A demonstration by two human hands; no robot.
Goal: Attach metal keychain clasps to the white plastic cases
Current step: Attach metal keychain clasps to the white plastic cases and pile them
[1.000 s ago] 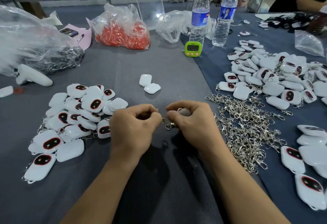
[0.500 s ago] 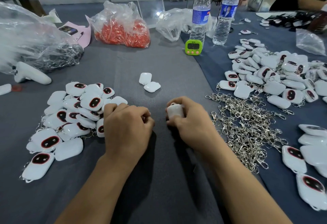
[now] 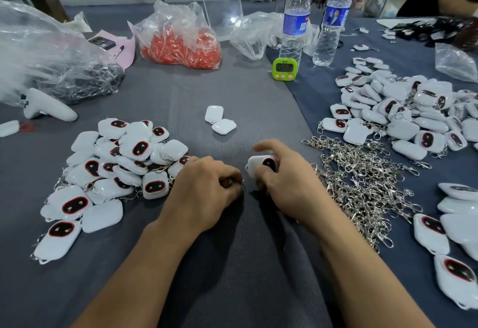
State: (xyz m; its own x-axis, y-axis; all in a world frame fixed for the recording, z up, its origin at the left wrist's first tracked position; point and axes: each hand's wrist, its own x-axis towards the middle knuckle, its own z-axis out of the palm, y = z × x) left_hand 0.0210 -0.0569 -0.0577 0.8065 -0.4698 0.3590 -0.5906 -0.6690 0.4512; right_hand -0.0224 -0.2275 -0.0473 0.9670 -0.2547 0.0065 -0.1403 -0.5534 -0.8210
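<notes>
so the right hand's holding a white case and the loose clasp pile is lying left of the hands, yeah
Not quite. The right hand does hold a case, but the head view shows the clasp pile lying right of the hands, not left.

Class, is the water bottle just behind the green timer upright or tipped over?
Upright: the water bottle stands on its base behind the green timer, white cap at the top.
</notes>
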